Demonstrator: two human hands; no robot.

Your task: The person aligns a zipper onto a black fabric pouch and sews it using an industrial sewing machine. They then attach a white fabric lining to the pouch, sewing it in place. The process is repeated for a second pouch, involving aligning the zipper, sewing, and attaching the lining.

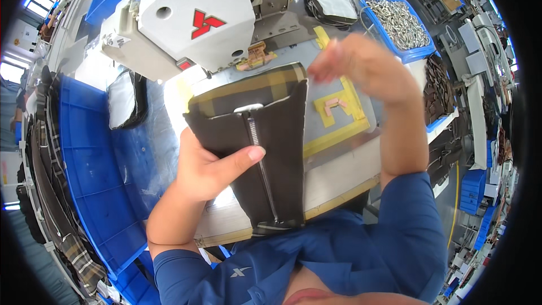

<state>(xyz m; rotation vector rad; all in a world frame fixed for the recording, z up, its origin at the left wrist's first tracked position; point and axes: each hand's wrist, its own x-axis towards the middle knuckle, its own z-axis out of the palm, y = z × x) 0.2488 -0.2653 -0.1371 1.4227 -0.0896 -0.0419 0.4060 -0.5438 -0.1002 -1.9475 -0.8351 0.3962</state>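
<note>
Steadying the zippered panel with an even hold

I am working in front of a large white sewing machine, which is standing at the far side of the worktable. A long blue crate is lining my left.

Between me and the machine I am holding a dark fabric panel, its far end lying near the machine head and its near end reaching the table's near edge. I cannot tell whether its underside is touching the table. My left hand is gripping the panel's left side, thumb pressing on top, fingers hidden. My right hand is hovering just beside the far right corner; it is showing too blurred for me to tell whether it is holding anything.

With only one hand clearly gripping, I judge, the right edge could be sagging, so I should be supporting both sides evenly. Across the far end a plaid band is showing; I should be smoothing it so no fold is creeping in.

Down the middle a metal zipper is running, my thumb tip lying over it. I should be pressing lightly there, so the teeth are lying straight instead of buckling.
</note>
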